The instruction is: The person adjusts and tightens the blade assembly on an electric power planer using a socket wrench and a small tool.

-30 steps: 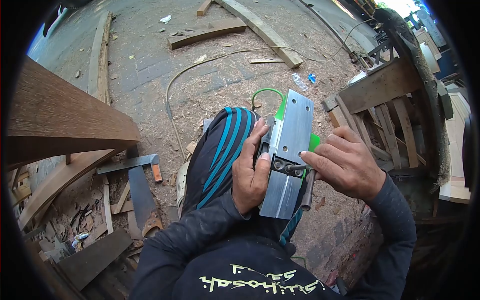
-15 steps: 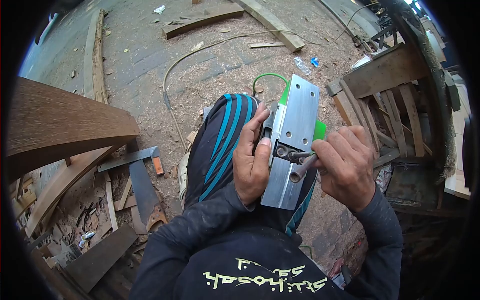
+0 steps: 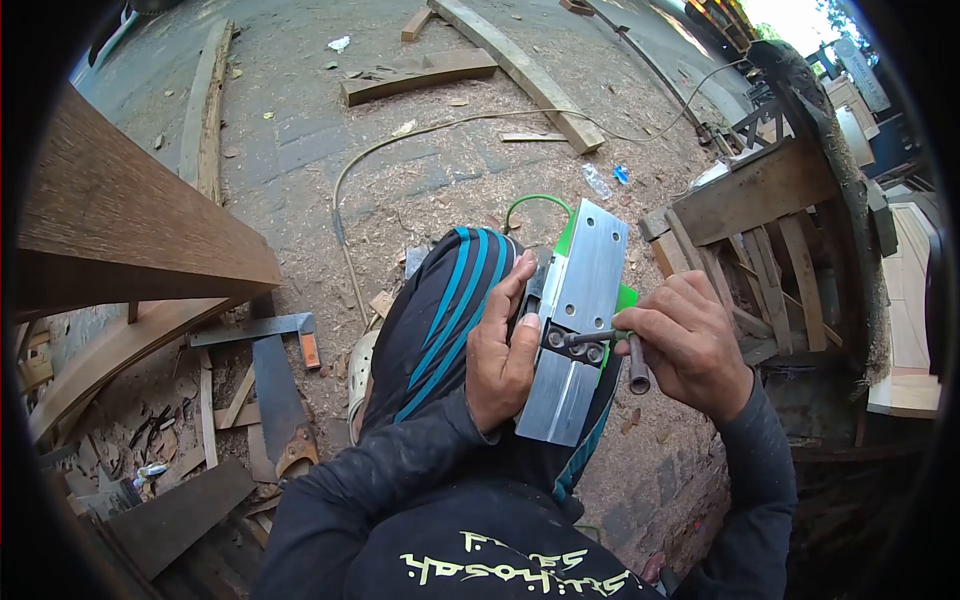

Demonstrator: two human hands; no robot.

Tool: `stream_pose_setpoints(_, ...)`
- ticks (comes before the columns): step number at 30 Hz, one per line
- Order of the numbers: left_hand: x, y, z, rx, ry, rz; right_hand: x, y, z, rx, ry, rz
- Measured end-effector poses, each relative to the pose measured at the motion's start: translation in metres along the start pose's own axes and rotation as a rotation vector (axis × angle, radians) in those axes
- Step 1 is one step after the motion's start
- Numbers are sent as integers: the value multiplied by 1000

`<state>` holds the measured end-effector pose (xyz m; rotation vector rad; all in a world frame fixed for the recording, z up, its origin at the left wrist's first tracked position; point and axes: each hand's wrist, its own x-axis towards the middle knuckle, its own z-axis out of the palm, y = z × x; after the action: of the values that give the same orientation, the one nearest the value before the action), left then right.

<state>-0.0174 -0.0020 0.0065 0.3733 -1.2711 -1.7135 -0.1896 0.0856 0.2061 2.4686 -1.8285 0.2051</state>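
A green power planer (image 3: 590, 265) rests on my thigh with its silver metal sole facing up. My left hand (image 3: 498, 355) is wrapped against the planer's left side, thumb near the bolts. In my right hand (image 3: 685, 340) is a dark metal socket wrench (image 3: 638, 370), held between thumb and fingers. One arm of the wrench reaches left to the bolts (image 3: 575, 345) in the gap between the two sole plates; its other end points down toward me.
A hand saw (image 3: 280, 390) and a square (image 3: 255, 328) lie on the ground at left, below a large curved wooden beam (image 3: 150, 200). A cable (image 3: 345, 170) crosses the shavings-strewn ground. Stacked wood pieces (image 3: 765, 195) stand at right, and planks (image 3: 520, 70) lie ahead.
The wrench has turned and shifted left, one arm now at the left bolt and the other end pointing down. The planer and both hands appear lower in view.
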Motion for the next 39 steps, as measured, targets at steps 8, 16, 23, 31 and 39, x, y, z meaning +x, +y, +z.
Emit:
stream_pose_setpoints(8,0,-3,-2,40,2,4,11,9,12,23,-36,-47)
stream_pose_setpoints(16,1,-2,-1,47,8,-5,34,18,1,-166,-60,-273)
stream_pose_setpoints(23,-1,-3,-4,83,-1,19,36,28,3,-179,-160,-354)
stream_pose_setpoints(31,-1,-4,1,-28,29,-15,26,23,25,-186,-50,-467)
stream_pose_setpoints(39,-2,-3,1,-79,28,-35,19,-3,32,-182,-7,-212)
